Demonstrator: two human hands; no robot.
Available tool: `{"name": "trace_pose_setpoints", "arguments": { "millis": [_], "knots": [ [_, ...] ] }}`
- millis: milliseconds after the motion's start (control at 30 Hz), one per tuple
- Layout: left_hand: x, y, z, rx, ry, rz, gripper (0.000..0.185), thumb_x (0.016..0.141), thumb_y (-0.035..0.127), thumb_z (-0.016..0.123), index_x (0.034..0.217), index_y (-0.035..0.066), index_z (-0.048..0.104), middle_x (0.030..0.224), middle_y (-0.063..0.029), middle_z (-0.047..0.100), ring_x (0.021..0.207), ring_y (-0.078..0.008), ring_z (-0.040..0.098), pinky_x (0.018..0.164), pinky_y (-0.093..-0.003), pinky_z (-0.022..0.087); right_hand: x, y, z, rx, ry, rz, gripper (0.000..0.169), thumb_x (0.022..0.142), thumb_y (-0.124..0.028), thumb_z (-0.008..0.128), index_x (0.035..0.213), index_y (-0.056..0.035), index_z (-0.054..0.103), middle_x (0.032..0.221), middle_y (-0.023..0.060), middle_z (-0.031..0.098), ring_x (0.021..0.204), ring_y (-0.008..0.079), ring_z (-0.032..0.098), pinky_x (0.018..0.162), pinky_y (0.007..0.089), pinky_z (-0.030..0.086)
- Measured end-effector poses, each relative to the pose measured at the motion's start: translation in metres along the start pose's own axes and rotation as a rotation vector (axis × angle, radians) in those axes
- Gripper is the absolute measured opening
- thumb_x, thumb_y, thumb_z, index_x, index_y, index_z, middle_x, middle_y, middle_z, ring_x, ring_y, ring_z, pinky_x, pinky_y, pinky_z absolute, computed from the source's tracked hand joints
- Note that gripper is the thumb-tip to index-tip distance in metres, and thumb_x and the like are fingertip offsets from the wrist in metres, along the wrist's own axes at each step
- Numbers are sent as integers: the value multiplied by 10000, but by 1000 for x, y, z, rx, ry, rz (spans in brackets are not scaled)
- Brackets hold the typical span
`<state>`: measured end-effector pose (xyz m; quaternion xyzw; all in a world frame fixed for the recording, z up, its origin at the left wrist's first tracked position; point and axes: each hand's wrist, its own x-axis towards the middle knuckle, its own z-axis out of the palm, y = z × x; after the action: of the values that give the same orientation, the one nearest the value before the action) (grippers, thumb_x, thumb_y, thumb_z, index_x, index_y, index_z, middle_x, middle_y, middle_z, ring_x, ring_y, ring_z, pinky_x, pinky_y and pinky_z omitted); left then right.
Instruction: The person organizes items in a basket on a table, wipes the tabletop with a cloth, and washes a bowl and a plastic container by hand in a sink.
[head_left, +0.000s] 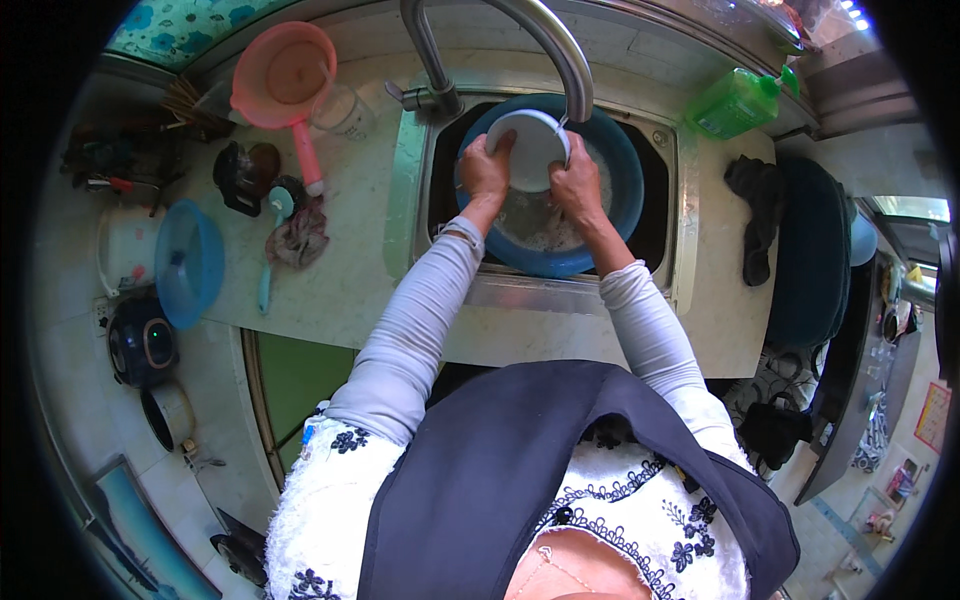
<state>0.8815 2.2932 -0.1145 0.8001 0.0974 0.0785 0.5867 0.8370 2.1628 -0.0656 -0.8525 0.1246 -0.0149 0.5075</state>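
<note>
My left hand (487, 169) grips the left side of a white bowl (531, 169), its thumb over the inner wall. My right hand (576, 176) holds the bowl's right rim. The bowl is tilted over a blue plastic basin (555, 264) with cloudy, sudsy water in it, and the basin stands in the sink (532, 291). Just above the bowl's right rim is the spout of the metal faucet (576, 82), with a little water at its mouth. What lies under the suds cannot be made out.
Left on the counter (352, 247) are a pink strainer or dipper (289, 71), a clear cup (343, 112), a turquoise-handled brush (265, 281), a crumpled rag (298, 238) and a light blue basin (189, 262). To the right are a green pump bottle (736, 103) and a dark cloth (756, 217).
</note>
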Motion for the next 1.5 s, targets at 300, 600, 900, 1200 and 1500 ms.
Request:
{"name": "trace_pose_setpoints", "arguments": {
  "millis": [300,600,900,1200,1500],
  "knots": [
    [-10,-19,31,-79,-213,-66,370,787,321,682,983,9,642,888,-89,655,700,-141,608,577,-293,471,2,-1,-8,163,91,-28,412,787,-12,519,1189,-78,454,1086,194,585,1054,358,550,888,410,424],
    [4,-14,12,-841,-462,-317,238,810,84,582,1043,41,608,957,-64,643,819,-174,622,726,-320,502,-7,4,-8,-253,182,-347,468,752,-13,566,1189,-117,435,1033,171,589,937,369,591,774,439,484],
    [-10,40,-5,171,-230,798,303,808,3,516,1102,24,586,1059,-145,621,1002,-296,589,886,-352,453,15,9,-13,-774,232,-700,181,828,-129,519,1005,-99,541,865,90,626,708,257,652,567,340,521],
    [-15,14,28,-890,-72,-357,227,890,27,483,1108,10,541,1002,-80,599,914,-183,553,817,-313,440,6,14,14,604,50,235,195,813,-72,527,1003,-28,539,738,60,574,522,151,540,422,279,440],
    [-14,52,5,312,-35,798,430,784,17,532,1206,91,494,1281,-161,450,1172,-326,457,969,-389,386,17,11,-3,594,-88,376,283,778,3,448,1056,18,498,734,97,565,446,154,510,387,303,441]
  ]
}}
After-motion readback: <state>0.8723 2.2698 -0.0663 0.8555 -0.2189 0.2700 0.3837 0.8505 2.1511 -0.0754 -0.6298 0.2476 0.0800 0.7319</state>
